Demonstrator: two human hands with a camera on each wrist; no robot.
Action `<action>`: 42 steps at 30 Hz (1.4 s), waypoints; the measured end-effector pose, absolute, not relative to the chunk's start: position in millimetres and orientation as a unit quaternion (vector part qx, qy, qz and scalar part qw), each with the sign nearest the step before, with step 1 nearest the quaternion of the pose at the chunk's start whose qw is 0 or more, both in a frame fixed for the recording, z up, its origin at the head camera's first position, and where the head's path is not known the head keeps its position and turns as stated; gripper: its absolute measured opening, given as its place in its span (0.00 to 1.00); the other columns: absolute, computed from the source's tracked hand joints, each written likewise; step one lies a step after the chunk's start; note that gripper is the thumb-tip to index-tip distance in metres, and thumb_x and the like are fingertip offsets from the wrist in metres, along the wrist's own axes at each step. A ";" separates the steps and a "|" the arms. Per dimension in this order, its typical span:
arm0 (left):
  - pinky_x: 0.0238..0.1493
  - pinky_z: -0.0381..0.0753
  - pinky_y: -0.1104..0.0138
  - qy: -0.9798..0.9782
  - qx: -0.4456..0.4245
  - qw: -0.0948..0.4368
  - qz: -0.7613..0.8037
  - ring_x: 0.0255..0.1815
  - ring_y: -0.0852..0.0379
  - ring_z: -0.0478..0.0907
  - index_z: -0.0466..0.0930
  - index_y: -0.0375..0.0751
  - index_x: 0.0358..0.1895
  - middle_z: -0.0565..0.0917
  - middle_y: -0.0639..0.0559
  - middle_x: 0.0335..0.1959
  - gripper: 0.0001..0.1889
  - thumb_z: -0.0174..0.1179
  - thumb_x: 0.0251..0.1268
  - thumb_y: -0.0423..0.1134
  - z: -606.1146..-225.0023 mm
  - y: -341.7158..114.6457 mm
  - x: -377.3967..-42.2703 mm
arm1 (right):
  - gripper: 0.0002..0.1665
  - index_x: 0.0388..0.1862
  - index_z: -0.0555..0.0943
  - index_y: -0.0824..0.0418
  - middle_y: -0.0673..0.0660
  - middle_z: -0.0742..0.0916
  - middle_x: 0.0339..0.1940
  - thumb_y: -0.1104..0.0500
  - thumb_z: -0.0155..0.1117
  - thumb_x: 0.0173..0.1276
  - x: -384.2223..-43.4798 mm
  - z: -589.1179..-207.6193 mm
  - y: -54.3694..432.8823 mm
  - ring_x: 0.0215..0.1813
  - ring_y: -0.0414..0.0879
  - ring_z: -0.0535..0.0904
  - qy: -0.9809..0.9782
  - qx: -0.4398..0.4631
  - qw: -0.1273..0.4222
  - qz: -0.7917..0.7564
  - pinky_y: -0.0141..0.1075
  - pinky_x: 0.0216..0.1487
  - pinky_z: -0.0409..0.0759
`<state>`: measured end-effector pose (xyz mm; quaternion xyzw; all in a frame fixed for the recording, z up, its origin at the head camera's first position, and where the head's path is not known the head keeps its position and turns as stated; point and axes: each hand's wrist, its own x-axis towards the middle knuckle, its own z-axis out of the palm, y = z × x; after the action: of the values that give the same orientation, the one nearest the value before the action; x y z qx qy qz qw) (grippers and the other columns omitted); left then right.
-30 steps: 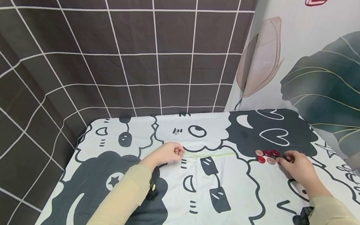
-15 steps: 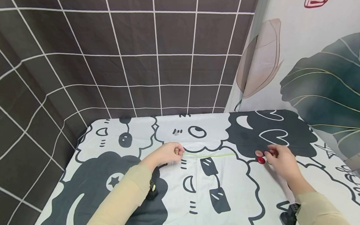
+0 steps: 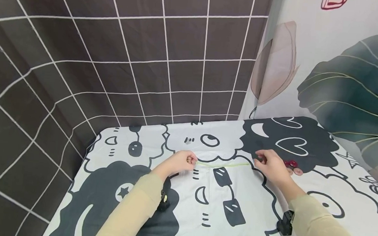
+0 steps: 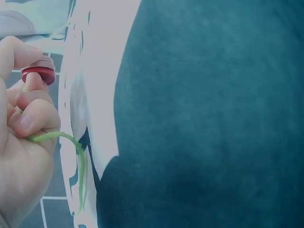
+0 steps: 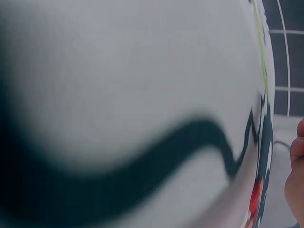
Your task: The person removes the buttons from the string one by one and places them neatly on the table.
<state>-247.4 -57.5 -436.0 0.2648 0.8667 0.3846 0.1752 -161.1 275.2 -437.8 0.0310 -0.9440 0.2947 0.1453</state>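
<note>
My left hand [image 3: 181,161] is over the white cloth. In the left wrist view its thumb and finger pinch stacked buttons [image 4: 40,73], a pink one over a red one. A green string [image 4: 71,137] comes out between the curled lower fingers and hangs. In the head view the string [image 3: 225,166] stretches right along the cloth. Past its right end is my right hand [image 3: 272,167], fingers bent together; whether anything is between them cannot be made out. Behind that hand lie dark red buttons [image 3: 293,163] and pink buttons [image 3: 298,171]; others may be hidden.
A sheep-patterned cloth [image 3: 220,230] covers the surface. A dark grid-lined curtain [image 3: 140,56] rises at the back and left. A white curtain with leaf prints [image 3: 349,85] hangs at the right. Black cameras [image 3: 286,223] sit on both wrists.
My right hand has moved left from the far side of the buttons, across them, toward the string's right end. The left hand stays in place. The head view has shifted slightly.
</note>
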 end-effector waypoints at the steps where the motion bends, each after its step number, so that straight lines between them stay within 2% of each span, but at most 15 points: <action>1: 0.29 0.69 0.71 0.866 0.268 0.177 0.384 0.24 0.61 0.68 0.79 0.38 0.41 0.72 0.57 0.23 0.11 0.59 0.53 0.30 -436.4 -56.5 -246.9 | 0.18 0.47 0.77 0.70 0.60 0.76 0.39 0.61 0.62 0.61 -161.5 -438.7 272.5 0.34 0.46 0.70 -0.944 0.034 0.141 0.297 0.36 0.32 0.68; 12: 0.28 0.69 0.70 0.872 0.256 0.174 0.379 0.25 0.61 0.68 0.78 0.39 0.43 0.73 0.56 0.24 0.11 0.60 0.54 0.31 -436.9 -58.8 -248.2 | 0.21 0.50 0.76 0.68 0.59 0.79 0.39 0.61 0.65 0.59 -176.6 -445.1 247.6 0.32 0.44 0.70 -0.936 0.072 0.119 0.323 0.34 0.30 0.69; 22: 0.29 0.69 0.69 0.874 0.251 0.176 0.378 0.26 0.60 0.69 0.79 0.40 0.43 0.74 0.56 0.26 0.12 0.59 0.53 0.30 -437.1 -56.7 -248.8 | 0.23 0.52 0.77 0.67 0.55 0.80 0.38 0.58 0.65 0.58 -180.2 -448.4 230.4 0.32 0.43 0.71 -0.936 0.084 0.105 0.324 0.38 0.34 0.70; 37: 0.29 0.68 0.70 0.860 0.255 0.184 0.402 0.26 0.61 0.67 0.77 0.39 0.39 0.71 0.56 0.25 0.09 0.58 0.54 0.28 -436.0 -58.0 -246.2 | 0.22 0.51 0.77 0.68 0.55 0.80 0.35 0.59 0.64 0.58 -185.1 -450.2 203.1 0.30 0.41 0.70 -0.929 0.100 0.083 0.346 0.36 0.33 0.69; 42: 0.29 0.67 0.71 0.863 0.256 0.181 0.396 0.26 0.61 0.67 0.77 0.39 0.40 0.71 0.57 0.24 0.09 0.58 0.53 0.29 -435.0 -57.5 -246.0 | 0.25 0.53 0.76 0.67 0.55 0.82 0.39 0.57 0.65 0.57 -184.1 -450.4 191.9 0.30 0.41 0.71 -0.930 0.100 0.063 0.348 0.36 0.33 0.70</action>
<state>-246.0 -57.5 -435.0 0.2561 0.8630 0.3960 0.1815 -184.1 191.9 -450.4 0.0996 -0.9301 0.3478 0.0627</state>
